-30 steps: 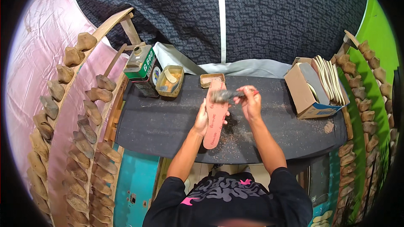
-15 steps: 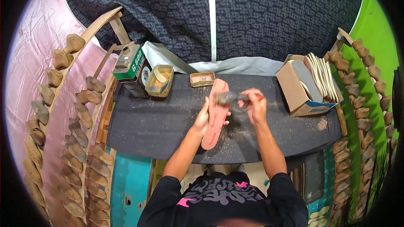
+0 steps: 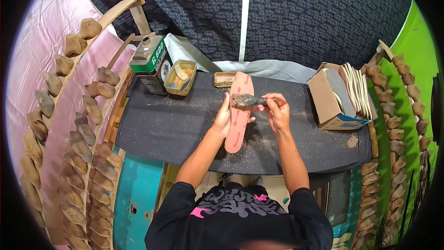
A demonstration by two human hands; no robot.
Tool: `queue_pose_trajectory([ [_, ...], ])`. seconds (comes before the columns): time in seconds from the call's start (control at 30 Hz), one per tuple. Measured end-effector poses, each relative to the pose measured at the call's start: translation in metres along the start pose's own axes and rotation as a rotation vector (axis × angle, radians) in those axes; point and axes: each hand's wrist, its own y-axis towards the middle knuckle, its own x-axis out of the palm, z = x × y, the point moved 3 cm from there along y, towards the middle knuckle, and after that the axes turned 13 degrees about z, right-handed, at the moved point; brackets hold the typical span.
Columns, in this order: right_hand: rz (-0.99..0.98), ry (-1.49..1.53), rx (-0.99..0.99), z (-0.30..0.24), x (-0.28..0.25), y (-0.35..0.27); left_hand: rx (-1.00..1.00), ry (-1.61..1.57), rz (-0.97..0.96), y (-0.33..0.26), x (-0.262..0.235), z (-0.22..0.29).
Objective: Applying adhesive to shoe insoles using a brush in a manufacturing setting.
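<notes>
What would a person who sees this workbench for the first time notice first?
At the centre of the dark speckled bench top, the left hand steadies a long salmon-pink shoe insole while the right hand holds a dark, glue-caked brush across it. Rows of brown shoe lasts curve along the left side, and an open cardboard box of pale insoles stands at the right.

On the dark worktable [image 3: 152, 129], the left hand [image 3: 223, 116] steadies a long pink insole [image 3: 238, 113]. The right hand [image 3: 277, 113] holds a glue-caked brush [image 3: 247, 101] across the insole. Beyond the insole's far end sits a small tin [image 3: 224, 79]; well to its right, a cardboard box [image 3: 330, 102] of insoles.
</notes>
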Motion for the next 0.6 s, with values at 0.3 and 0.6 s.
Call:
queue_pose_trajectory([
  [0.3,0.158,0.029,0.072,0.029,-0.002,-0.02,-0.011,-0.211,-0.044,-0.014,-0.025,0.006],
  [0.6,0.054,-0.07,0.074,0.023,0.003,-0.032,-0.028,-0.224,0.009,-0.002,-0.035,0.004],
])
